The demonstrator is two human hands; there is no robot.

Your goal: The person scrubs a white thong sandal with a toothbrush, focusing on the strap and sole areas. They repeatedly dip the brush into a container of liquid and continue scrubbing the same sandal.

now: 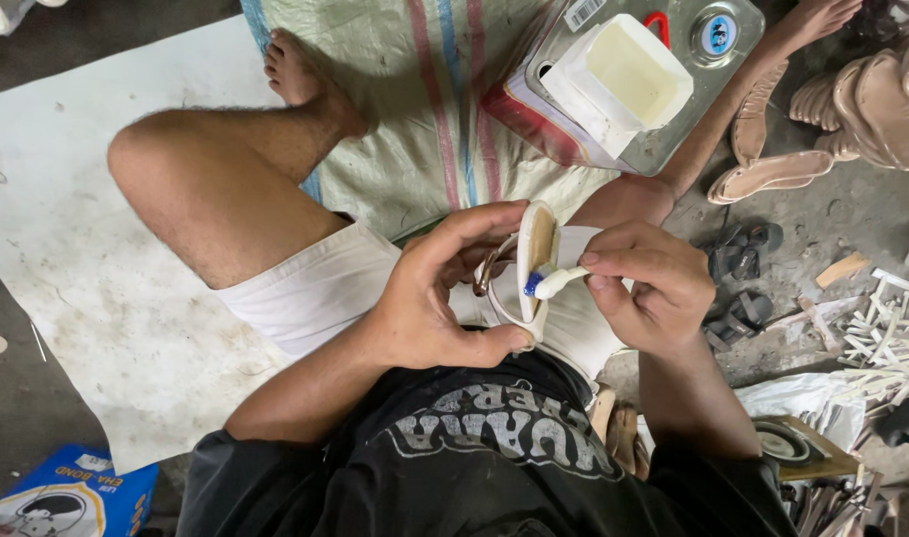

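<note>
Soft even daylight, faint shadows, sharp focus (slight wide-angle stretch at edges)

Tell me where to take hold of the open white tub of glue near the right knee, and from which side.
Grip the white tub by its two outer side walls, coming from above. It sits upright on the metal tin with its mouth open and paste inside, so keep fingers off the rim's inner face.

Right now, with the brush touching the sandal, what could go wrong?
1. The left hand pinches the sandal sole by its edges, so its fingertips sit close to the brush in the right hand; whatever is on the brush may smear onto them.
2. The open white container sits tilted on the tin beside the leg; a knock could spill it.
</note>
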